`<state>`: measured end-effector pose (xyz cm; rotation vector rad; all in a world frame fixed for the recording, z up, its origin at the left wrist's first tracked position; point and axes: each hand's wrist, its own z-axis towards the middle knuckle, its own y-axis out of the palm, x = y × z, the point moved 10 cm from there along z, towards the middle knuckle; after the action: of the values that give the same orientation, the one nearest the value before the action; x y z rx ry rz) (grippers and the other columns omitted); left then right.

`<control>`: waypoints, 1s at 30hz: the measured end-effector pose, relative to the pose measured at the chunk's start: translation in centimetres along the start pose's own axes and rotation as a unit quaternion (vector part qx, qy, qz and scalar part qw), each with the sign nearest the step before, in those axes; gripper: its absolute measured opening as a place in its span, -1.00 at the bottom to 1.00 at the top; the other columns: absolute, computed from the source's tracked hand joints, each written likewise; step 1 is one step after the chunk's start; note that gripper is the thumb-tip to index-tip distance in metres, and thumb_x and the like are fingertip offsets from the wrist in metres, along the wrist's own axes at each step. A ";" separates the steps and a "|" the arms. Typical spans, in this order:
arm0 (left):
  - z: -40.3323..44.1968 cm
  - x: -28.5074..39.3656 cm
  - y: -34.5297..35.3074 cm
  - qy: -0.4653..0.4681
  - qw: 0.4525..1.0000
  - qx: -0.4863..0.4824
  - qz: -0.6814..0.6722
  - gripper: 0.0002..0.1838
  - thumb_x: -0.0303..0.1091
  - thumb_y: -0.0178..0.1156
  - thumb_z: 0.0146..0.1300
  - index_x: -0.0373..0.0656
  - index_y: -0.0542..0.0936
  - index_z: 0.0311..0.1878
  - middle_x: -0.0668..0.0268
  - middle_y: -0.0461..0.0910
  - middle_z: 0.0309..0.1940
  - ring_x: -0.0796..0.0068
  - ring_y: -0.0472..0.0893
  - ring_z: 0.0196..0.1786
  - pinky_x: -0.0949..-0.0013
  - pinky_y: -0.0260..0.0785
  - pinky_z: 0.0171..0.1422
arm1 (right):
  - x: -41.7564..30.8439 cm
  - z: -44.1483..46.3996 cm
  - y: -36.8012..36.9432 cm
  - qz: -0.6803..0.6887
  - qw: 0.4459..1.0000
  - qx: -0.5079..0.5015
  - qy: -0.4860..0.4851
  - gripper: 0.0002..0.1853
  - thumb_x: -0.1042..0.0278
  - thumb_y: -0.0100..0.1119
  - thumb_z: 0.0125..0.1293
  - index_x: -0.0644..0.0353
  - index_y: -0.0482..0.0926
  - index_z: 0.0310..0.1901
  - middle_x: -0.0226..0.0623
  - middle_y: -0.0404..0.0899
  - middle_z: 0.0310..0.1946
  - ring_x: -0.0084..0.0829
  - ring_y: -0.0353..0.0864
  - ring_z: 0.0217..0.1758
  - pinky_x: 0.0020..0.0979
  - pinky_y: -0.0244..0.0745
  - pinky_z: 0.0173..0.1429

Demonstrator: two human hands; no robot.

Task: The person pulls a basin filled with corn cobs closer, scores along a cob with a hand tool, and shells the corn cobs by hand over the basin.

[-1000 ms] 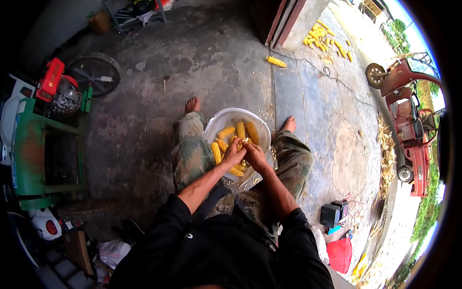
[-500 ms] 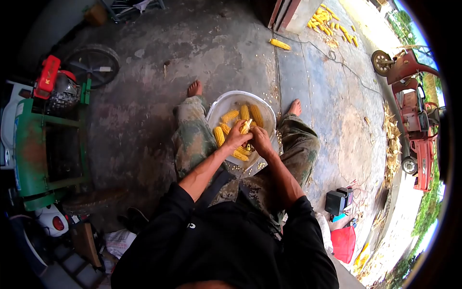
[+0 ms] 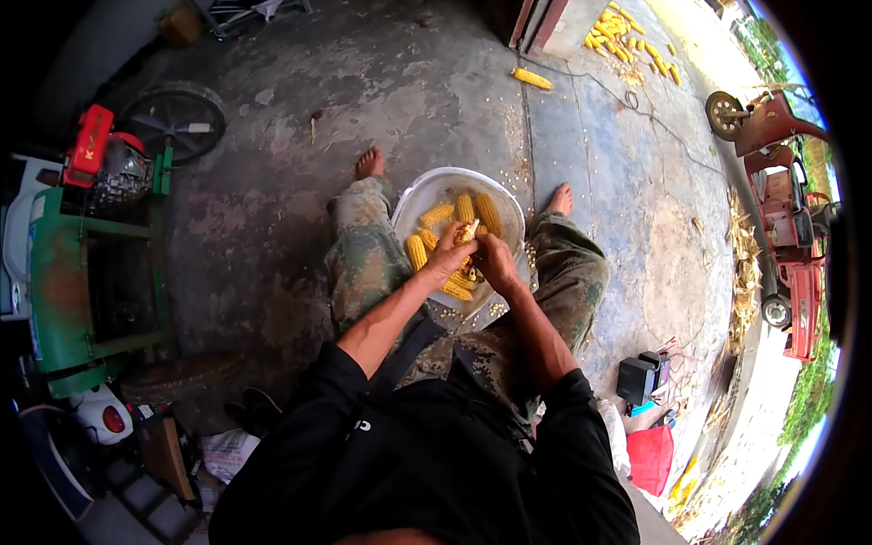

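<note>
A partly shelled corn cob, with a pale stripped tip, is held over the basin. My left hand is closed around its near side. Pressed against the cob from the other side, my right hand has its fingers curled on it. Both hands hide much of the cob. Below them stands a white basin between my legs, holding several yellow ears of corn. Loose kernels lie around the basin.
A single ear of corn lies ahead on the concrete floor, with a corn pile beyond. At left stands a green machine with a red engine top. To the right are black boxes, a red bag and a red vehicle.
Both hands have shifted slightly, and the cob's pale tip now stands a little higher. The whole view has moved a few pixels; my grip stays much the same.
</note>
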<state>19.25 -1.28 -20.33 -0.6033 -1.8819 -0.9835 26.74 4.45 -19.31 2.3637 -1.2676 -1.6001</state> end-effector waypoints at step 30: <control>1.6 0.4 -2.3 -0.063 0.989 0.078 -0.113 -0.64 -0.08 0.05 0.40 -0.18 0.46 0.03 0.17 0.64 -0.13 0.39 0.64 -0.09 0.35 0.48 0.07 | -3.0 -2.1 2.4 -0.208 0.970 0.113 -0.049 -0.29 -0.28 -0.25 0.49 0.37 0.53 -0.28 -0.27 0.51 -0.60 -0.44 0.55 -0.62 -0.42 0.44 -0.51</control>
<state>16.60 -1.19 -21.30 -0.3724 -2.1526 -0.9467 26.47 3.85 -15.01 2.8820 -1.0692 -1.7775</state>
